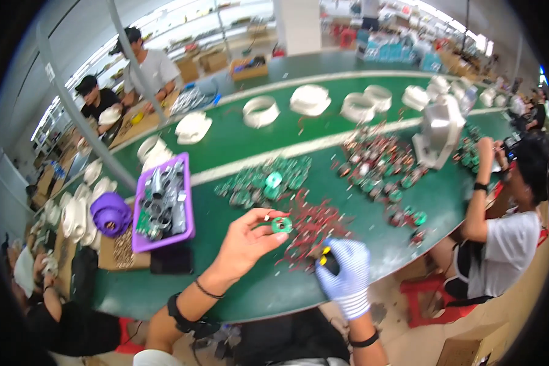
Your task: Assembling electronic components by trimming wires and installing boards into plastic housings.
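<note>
Between the thumb and fingers of my left hand (245,239) is a small round green circuit board (281,225) with a pale centre. My right hand (349,271), in a blue-and-white striped glove, is closed around a black-and-yellow tool (328,263); its kind is not clear. That tool sits low over the near side of a tangle of red wires (314,226), just right of the board. Behind my left hand lies a heap of green round boards (265,183). Farther right spreads a pile of wired parts (378,161) in red, copper and green.
A purple bin (189,210) of grey and silver parts stands at left, near a purple round part (111,215). White plastic rings (261,112) line the green belt (226,143) beyond. A metal housing (440,131) stands at right, near a seated co-worker (500,226).
</note>
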{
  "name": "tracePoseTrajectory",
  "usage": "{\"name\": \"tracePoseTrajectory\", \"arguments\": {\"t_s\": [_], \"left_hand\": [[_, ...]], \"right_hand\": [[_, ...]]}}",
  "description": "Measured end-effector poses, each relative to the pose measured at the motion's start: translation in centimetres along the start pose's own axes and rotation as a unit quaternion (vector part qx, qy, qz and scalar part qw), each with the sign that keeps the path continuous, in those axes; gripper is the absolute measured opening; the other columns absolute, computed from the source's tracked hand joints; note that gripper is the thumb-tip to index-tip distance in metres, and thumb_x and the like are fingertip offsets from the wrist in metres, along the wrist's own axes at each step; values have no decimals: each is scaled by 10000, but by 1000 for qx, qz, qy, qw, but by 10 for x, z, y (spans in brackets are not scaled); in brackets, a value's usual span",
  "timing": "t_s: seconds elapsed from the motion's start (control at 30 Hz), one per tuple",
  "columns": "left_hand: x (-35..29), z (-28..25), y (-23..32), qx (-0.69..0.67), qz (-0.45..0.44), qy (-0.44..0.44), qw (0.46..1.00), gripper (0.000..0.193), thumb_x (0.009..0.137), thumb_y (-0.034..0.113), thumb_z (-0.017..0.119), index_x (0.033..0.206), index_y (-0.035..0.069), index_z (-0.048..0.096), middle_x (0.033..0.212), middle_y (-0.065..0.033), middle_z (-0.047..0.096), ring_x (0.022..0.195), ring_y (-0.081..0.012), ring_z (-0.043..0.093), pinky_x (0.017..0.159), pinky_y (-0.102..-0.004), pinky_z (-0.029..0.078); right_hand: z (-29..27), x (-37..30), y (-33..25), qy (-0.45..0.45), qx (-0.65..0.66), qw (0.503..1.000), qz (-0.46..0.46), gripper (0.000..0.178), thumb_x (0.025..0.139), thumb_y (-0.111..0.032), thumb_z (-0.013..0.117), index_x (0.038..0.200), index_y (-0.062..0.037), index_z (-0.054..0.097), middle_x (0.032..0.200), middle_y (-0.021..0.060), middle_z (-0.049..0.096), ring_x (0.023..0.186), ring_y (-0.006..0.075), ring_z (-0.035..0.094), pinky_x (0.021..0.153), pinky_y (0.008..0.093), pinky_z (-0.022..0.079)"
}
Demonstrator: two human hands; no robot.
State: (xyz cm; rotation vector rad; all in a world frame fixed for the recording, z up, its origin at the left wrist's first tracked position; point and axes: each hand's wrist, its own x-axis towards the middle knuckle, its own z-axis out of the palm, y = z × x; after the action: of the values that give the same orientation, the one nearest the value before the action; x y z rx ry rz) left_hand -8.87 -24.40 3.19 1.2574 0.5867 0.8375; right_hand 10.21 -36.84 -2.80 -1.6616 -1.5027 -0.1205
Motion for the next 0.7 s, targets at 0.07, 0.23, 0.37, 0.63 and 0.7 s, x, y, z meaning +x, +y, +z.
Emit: {"name": "tracePoseTrajectory", "arguments": {"t_s": [0.07,0.23,0.37,0.63,0.7], "left_hand": [[-18,-5,-18,-24,-36,1,999,436,880,-60,712,1280,-21,544,1157,-89,643,1067,-141,640,938,-288,547],[-37,-11,-44,-24,-32,21,999,437,879,-74,704,1276,-58,520,1165,-106,634,1077,-152,647,947,-295,552],[-46,-7,-45,-21,-5,18,1000,441,865,-104,701,1255,-51,503,1165,-110,624,1078,-152,643,934,-290,555],[-48,-12,-48,-32,-15,1,999,424,866,-124,689,1244,-43,514,1215,-113,602,1077,-154,634,915,-285,546],[-47,-12,-52,-34,-8,3,999,419,867,-131,684,1242,-42,519,1223,-111,598,1082,-157,632,921,-290,544]], "right_hand": [[3,-1,3,-12,16,1000,-6,433,652,-102,787,1071,-63,685,951,124,661,913,331,619,844,423,482],[9,-8,2,-53,8,998,-14,438,644,-107,800,1068,-67,701,936,102,663,893,309,616,824,414,484],[11,-10,0,-63,4,998,-11,474,636,-133,799,1098,-80,707,935,79,667,903,294,614,805,411,465],[14,-12,1,-35,-17,999,-20,501,610,-103,810,1103,-95,719,928,85,654,873,289,603,788,414,463],[14,-12,1,-33,-18,999,-21,503,610,-102,810,1105,-99,719,921,81,647,870,286,601,780,412,461]]}}
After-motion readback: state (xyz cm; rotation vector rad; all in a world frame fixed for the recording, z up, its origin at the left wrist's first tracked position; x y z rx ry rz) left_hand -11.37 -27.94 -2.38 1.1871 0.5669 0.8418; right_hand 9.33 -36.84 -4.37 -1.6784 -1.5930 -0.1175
